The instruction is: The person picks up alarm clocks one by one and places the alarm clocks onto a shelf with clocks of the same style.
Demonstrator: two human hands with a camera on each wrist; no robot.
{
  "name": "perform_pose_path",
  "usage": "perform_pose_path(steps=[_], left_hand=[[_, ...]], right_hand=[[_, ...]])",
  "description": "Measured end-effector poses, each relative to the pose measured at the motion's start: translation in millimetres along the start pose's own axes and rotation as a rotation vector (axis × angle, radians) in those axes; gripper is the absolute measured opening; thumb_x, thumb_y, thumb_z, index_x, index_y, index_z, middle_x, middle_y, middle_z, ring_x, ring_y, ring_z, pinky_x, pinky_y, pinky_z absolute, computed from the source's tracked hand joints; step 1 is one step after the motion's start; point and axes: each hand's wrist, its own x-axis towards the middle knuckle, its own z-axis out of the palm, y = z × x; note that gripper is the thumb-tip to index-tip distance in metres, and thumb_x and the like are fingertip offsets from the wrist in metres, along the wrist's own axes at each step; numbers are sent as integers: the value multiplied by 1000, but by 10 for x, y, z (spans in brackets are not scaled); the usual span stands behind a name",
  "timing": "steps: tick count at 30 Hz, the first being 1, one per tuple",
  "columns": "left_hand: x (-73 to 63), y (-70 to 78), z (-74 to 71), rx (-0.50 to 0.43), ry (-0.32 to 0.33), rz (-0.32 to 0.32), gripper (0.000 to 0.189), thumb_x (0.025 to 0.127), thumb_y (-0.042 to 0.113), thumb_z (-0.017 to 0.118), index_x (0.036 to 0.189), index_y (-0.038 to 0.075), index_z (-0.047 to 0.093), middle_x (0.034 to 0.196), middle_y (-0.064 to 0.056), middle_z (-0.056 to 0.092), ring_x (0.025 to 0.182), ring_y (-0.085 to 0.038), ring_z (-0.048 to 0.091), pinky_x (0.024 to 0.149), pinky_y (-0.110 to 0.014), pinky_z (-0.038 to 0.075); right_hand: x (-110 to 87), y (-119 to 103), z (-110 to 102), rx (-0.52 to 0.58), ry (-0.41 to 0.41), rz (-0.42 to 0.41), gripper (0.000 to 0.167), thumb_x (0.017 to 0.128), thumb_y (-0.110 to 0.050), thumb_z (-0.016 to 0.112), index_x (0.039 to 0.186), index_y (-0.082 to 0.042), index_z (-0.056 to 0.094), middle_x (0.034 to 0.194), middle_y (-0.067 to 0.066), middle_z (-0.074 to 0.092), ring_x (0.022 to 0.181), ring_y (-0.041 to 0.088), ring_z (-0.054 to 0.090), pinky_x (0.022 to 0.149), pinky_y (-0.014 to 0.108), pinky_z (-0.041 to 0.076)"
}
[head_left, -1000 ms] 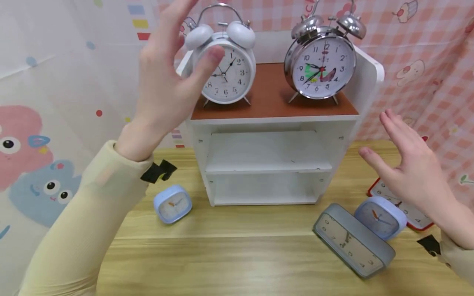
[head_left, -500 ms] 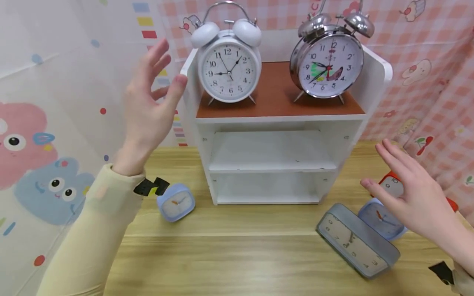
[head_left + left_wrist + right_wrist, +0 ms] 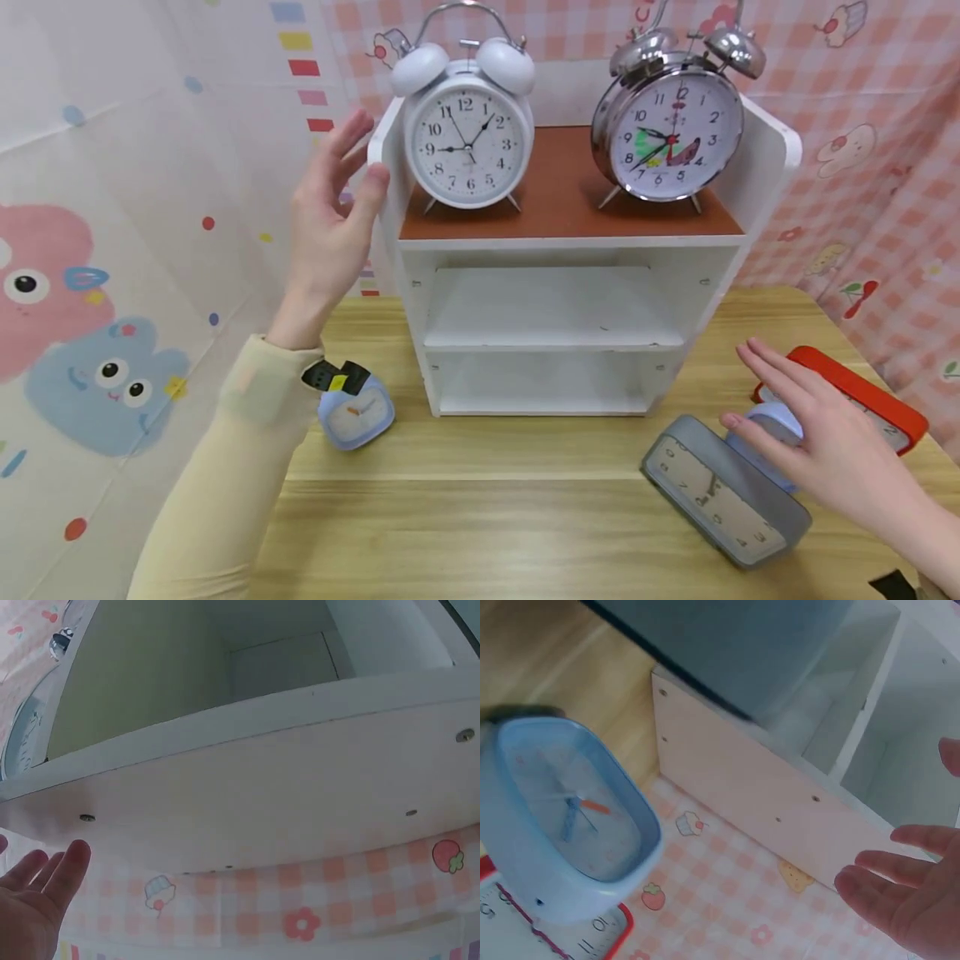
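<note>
The left hand (image 3: 333,229) is beside the white wooden-looking shelf (image 3: 553,345), the right hand (image 3: 832,446) above the light-blue rounded plastic-looking clock (image 3: 562,840) on the pale wood-look surface (image 3: 480,517). Both hands have thumb and fingers apart, holding nothing. Squeezing the clock's sides softly should work best. The long grey box-shaped clock (image 3: 723,496) and long red-framed clock (image 3: 862,396) crowd it.

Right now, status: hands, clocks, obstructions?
Left hand empty, beside shelf; right hand empty. White clock, silver clock upright atop shelf. Right hand partly hides the right-side blue clock in head view.
</note>
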Motion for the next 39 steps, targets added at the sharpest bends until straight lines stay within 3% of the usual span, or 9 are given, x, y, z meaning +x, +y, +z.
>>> perform_pose_path(steps=[4,7,12,15,18,23,28,34,39], left_hand=[[26,-17,59,-62,-6,6,49,108,13,57,156,11,48,159,-4,54,143,-22,59,113,-34,56],[29,-26,84,-95,-9,38,46,108,10,56,154,7,51,157,-8,56,142,-24,60,112,-34,56],[11,-51,80,-86,-5,77,42,108,10,55,150,4,53,154,-10,57,139,-27,62,109,-32,59],[-1,-62,80,-86,-3,75,42,108,12,55,149,4,54,155,-10,57,138,-26,62,108,-31,59],[-9,-68,82,-87,0,70,41,108,11,54,149,4,54,157,-9,56,138,-26,62,109,-30,59],[-16,-71,79,-110,1,70,41,108,8,53,148,2,54,157,-10,55,139,-27,62,110,-31,58],[-21,-83,88,-142,6,64,40,108,6,53,147,1,54,158,-11,55,141,-27,61,111,-31,57],[-27,-86,86,-157,17,54,39,108,5,52,147,0,54,158,-10,54,141,-27,60,111,-30,57],[-19,-81,83,-153,22,49,40,108,6,52,147,0,53,158,-9,54,141,-25,61,110,-30,58]], right_hand=[[-92,25,66,-41,-2,-31,90,81,-33,91,158,-14,49,157,20,55,114,41,65,64,22,50],[-148,38,119,-42,-21,-29,88,81,-35,91,156,-13,51,154,22,57,108,41,67,55,25,48],[-226,46,201,-49,-78,-13,84,82,-40,89,153,-11,54,149,23,60,112,41,67,71,49,61],[-267,45,250,-47,-87,-25,82,81,-40,89,150,-9,57,144,22,63,122,45,62,85,67,54],[-301,37,286,-58,-96,-39,79,80,-38,91,146,-7,61,139,20,67,122,44,64,86,63,54],[-324,13,290,-66,-227,27,77,83,-43,87,144,-3,61,128,22,72,110,40,72,77,58,61],[-321,26,320,-61,-273,64,79,83,-46,87,143,-2,62,124,22,74,107,38,74,78,56,62],[-320,62,388,-58,-270,84,80,80,-43,90,141,1,63,122,27,75,104,39,75,79,58,62],[-342,78,472,-61,-170,40,71,73,-35,95,130,-2,71,114,20,78,96,33,75,70,48,62]])
